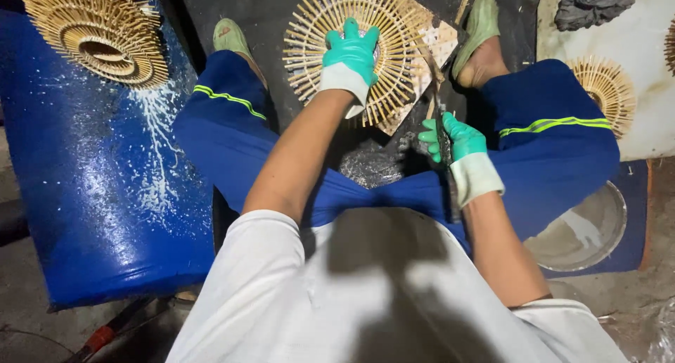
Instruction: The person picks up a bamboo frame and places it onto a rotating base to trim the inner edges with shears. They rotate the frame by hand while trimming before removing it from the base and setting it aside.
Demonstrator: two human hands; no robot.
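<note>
I sit with legs apart in blue trousers, wearing green gloves. My left hand (350, 53) presses flat, fingers spread, on the middle of a round disc of radiating bamboo sticks (401, 39) that lies on a tan board (439, 43) between my feet. My right hand (453, 141) is closed around the handle of a long thin blade (437, 99), which points up toward the disc's right edge.
A stack of similar stick discs (98, 29) rests on a blue drum (98, 194) splashed with white at left. Another disc (610, 88) lies on a white sheet (640, 46) at right, beside a dark lump (590, 4). A round lid (587, 229) sits lower right.
</note>
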